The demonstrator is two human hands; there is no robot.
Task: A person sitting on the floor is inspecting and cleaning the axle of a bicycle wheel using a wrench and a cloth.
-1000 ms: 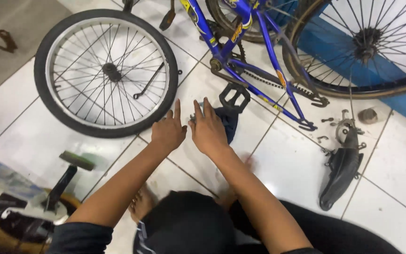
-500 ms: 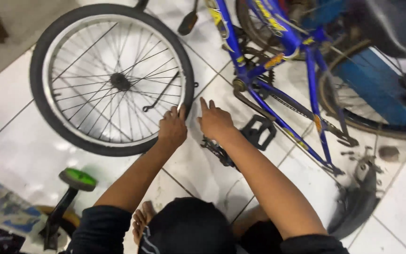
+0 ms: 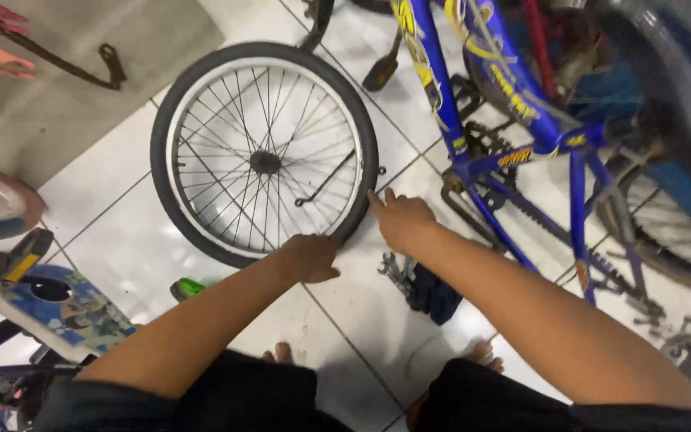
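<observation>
Hands [image 3: 309,258] now at wheel [image 3: 264,154], fingertips hidden

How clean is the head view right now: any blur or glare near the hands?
Head view: both hands, left and right, and the wheel are fairly sharp; the blue bike frame at top right is motion-smeared; soft glare on the white tiles.

Over on the right of the white tiled floor [image 3: 121,240], a blue bicycle frame [image 3: 473,104] stands; spanners on a dark cloth [image 3: 421,284] lie beneath it, and a patterned child seat [image 3: 65,312] sits far left.
</observation>
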